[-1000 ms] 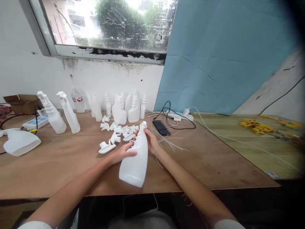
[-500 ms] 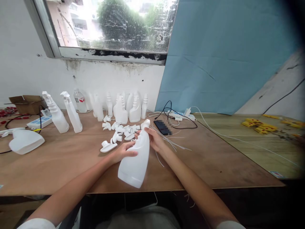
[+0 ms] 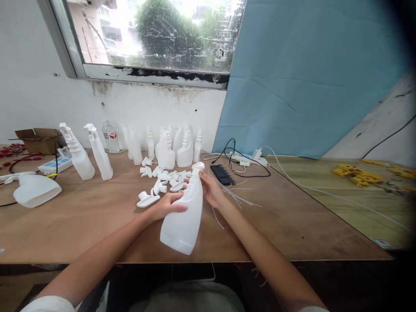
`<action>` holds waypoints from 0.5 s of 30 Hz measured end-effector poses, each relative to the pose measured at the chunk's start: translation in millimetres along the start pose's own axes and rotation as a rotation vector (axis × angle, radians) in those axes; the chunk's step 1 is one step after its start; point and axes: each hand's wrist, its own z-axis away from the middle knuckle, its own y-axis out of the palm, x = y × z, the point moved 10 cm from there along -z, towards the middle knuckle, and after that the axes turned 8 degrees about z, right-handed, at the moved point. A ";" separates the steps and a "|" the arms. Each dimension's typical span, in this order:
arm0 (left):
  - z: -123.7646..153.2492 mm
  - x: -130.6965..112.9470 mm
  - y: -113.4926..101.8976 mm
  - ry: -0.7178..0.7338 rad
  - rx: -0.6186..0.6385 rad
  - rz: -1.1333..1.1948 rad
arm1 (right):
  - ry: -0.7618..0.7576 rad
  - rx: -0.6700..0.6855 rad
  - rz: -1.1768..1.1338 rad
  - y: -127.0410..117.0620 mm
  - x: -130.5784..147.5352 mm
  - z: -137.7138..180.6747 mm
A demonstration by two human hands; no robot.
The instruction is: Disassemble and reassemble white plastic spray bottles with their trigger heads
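Observation:
A white plastic spray bottle (image 3: 183, 221) is held tilted above the front of the table, its base toward me. My left hand (image 3: 169, 205) is closed round the bottle's body, thumb lying across the front. At the neck, my right hand (image 3: 209, 187) has its fingers on the white spray head (image 3: 197, 167); some of those fingers are hidden behind the bottle. Just beyond my hands lies a heap of loose white spray heads (image 3: 162, 175). White bottles without heads (image 3: 165, 151) stand in a group behind the heap.
Two bottles with heads (image 3: 99, 154) stand at left; another bottle (image 3: 37, 190) lies near the left edge. A phone (image 3: 222, 174), thin white tubes (image 3: 238, 197) and a power strip (image 3: 256, 159) with cables are at right. A cardboard box (image 3: 40, 141) sits at back left.
The spray head has turned on the bottle's neck, and my right hand's fingers have shifted slightly around it. My left hand keeps its hold on the body.

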 end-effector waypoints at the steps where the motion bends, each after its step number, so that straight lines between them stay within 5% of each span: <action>1: 0.3 -0.5 -0.2 0.000 0.000 -0.003 | -0.002 0.003 -0.003 0.2 0.1 -0.3; 15: -2.8 1.1 -1.0 0.007 -0.010 -0.032 | 0.013 0.028 -0.014 1.4 0.6 -0.9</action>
